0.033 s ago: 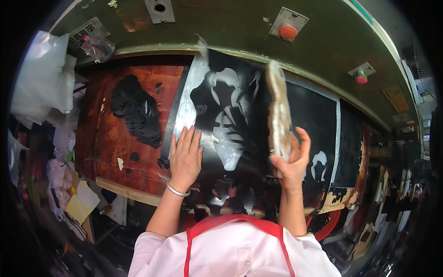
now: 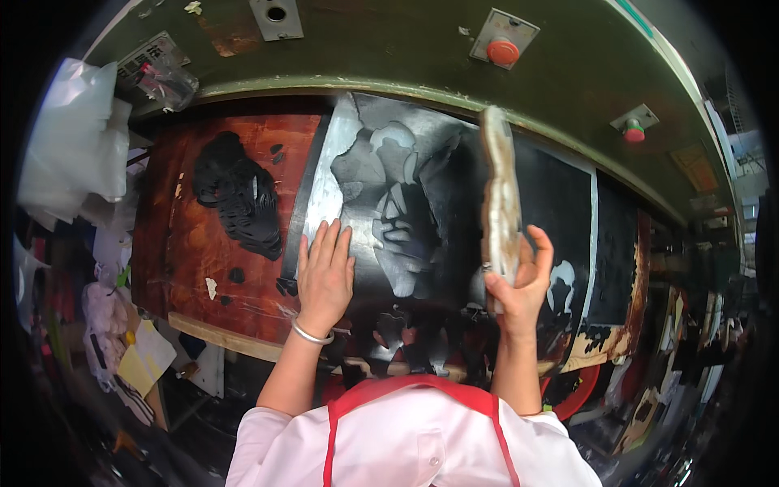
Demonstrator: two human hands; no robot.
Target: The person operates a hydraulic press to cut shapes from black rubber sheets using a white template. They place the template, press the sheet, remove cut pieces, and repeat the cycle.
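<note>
One red tub (image 2: 586, 394), contents unclear; right fingers (image 2: 541, 247) clamp pale block (image 2: 501, 191), left fingers (image 2: 323, 247) apart.

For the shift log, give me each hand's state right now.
Left hand: open, palm down on the dark sheet.
Right hand: closed on the near end of the pale wavy-edged piece.

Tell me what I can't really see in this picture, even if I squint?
All in the head view:
- Left hand's palm: it faces down, hidden by the hand itself.
- Long brown-and-white piece: blurred, with part of its lower end behind the right hand.
- Red tub: mostly hidden by the bench and right forearm.
- Label on the green panel: too small to read.
</note>
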